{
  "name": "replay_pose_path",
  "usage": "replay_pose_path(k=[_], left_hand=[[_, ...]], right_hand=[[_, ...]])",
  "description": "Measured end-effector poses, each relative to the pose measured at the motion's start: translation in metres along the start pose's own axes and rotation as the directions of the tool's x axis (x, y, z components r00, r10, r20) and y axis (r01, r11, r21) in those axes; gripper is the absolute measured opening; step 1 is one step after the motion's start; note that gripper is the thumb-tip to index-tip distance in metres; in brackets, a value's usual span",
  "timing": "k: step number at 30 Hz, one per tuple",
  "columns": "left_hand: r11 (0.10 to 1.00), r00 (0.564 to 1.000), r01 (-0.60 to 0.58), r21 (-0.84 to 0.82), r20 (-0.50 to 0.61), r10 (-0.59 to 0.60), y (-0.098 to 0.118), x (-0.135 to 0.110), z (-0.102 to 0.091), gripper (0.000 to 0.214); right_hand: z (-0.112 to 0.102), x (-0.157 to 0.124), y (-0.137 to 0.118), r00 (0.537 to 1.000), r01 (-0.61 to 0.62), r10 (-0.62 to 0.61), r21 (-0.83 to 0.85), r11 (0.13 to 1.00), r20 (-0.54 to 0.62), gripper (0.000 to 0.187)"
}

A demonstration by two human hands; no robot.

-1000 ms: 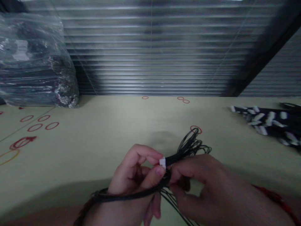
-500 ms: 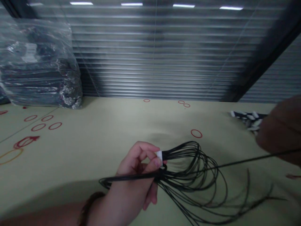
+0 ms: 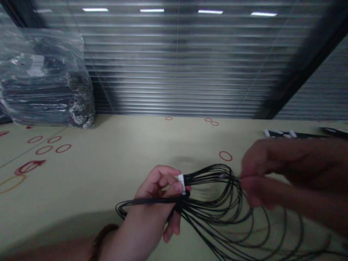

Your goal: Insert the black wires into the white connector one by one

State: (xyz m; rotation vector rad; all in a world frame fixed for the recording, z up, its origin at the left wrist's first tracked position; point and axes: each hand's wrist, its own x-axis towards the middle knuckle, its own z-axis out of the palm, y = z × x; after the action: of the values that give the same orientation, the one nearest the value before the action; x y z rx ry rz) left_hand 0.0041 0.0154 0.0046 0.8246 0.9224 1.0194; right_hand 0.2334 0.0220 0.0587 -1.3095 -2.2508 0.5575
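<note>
Table: pale yellow-green work surface (image 3: 108, 174), marked here and there with red rings (image 3: 225, 156), runs across the whole bottom of the view.
Left hand: the left hand (image 3: 154, 206) comes up from the bottom edge, palm turned inward, thumb and forefinger pinching a small white plastic connector (image 3: 181, 181); the lower fingers curl around the gathered strands beneath it.
Wires: thin black wires (image 3: 217, 206) leave the connector and fan out to the right in wide loops just above the table; one tighter loop sticks out past the left side of the hand.
Right hand: the right hand (image 3: 285, 177) reaches in from the right edge, blurred, thumb and forefinger pressed together on the wires at the far right rim of the loops.
Far right: a dark bundle with white tips (image 3: 282, 134) lies on the table behind the right hand, mostly hidden.
Bag: at far left a clear plastic bag (image 3: 43, 79) sits on the table, stuffed with stacked dark contents and a white label; what the contents are cannot be told.
Backdrop: grey horizontal blinds (image 3: 176, 72) close off the back.
</note>
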Motion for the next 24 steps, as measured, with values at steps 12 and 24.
replay_pose_path(k=[12,24], left_hand=[[0.993,0.990,0.056,-0.107,0.132,-0.042,-0.001,-0.002,-0.004,0.012],[0.992,0.991,0.097,-0.075,0.102,-0.089,0.002,-0.005,-0.005,0.014]], right_hand=[[0.047,0.004,-0.017,0.923,0.329,-0.379,-0.384,0.863,-0.062,0.017],[0.045,0.010,-0.028,0.855,0.400,-0.508,-0.493,0.773,-0.104,0.032]])
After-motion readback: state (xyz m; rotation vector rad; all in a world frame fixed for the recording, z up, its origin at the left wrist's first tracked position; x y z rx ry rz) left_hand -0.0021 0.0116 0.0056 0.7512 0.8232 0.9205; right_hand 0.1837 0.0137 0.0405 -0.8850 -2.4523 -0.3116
